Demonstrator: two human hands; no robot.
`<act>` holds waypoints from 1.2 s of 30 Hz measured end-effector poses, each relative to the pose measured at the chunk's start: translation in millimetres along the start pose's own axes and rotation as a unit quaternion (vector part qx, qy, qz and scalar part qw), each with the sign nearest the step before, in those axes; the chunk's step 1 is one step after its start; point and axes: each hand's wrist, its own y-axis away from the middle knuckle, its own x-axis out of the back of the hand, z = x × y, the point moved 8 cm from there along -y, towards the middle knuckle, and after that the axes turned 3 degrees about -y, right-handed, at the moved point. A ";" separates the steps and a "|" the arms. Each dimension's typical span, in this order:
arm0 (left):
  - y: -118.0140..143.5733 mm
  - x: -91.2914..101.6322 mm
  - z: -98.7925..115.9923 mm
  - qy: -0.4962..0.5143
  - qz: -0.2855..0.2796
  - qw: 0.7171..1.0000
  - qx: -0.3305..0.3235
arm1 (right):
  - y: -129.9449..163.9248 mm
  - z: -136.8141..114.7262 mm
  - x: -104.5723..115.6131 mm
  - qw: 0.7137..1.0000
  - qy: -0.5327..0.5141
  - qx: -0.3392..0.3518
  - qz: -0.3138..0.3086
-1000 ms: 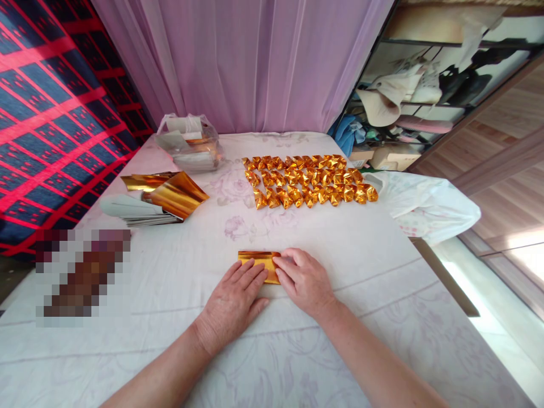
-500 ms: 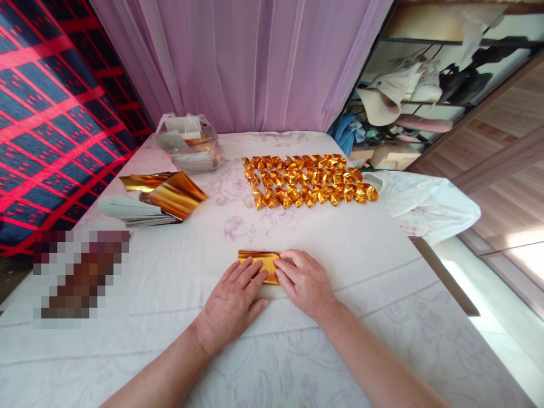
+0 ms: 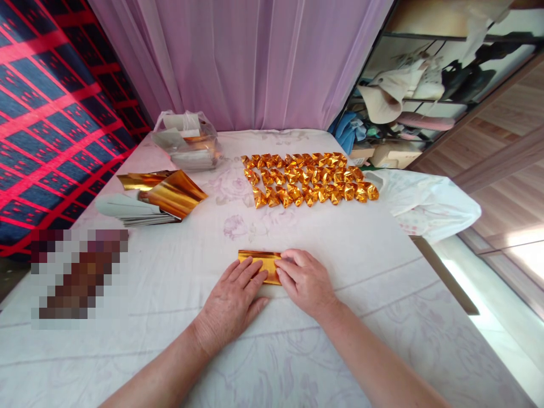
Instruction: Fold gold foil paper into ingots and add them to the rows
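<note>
A folded piece of gold foil paper lies flat on the white, flower-printed cloth in front of me. My left hand rests on its left part, fingers stretched out flat over the foil and thumb apart on the cloth. At the right end, my right hand has its fingers bent and closed on the paper's edge; the fingertips partly hide that end. Beyond both hands, folded gold paper pieces sit in three rows.
To the left is a fanned stack of gold and white paper sheets. Behind it stands a clear plastic bag of more paper. A white plastic bag hangs by the table's right edge, near a shelf with a hat. A purple curtain closes the back.
My left hand stays in place on the foil. The fingers of my right hand have shifted very slightly at the right end. The rows of folded pieces are unchanged.
</note>
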 end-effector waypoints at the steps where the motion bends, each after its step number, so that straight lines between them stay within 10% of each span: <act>1: -0.2 0.6 0.3 0.000 0.002 1.000 -0.002 | 0.1 0.1 0.1 1.000 -0.001 -0.001 0.000; 36: 0.3 0.3 -0.4 0.012 0.013 1.000 0.001 | 0.8 6.6 0.2 1.000 -0.004 -0.014 0.015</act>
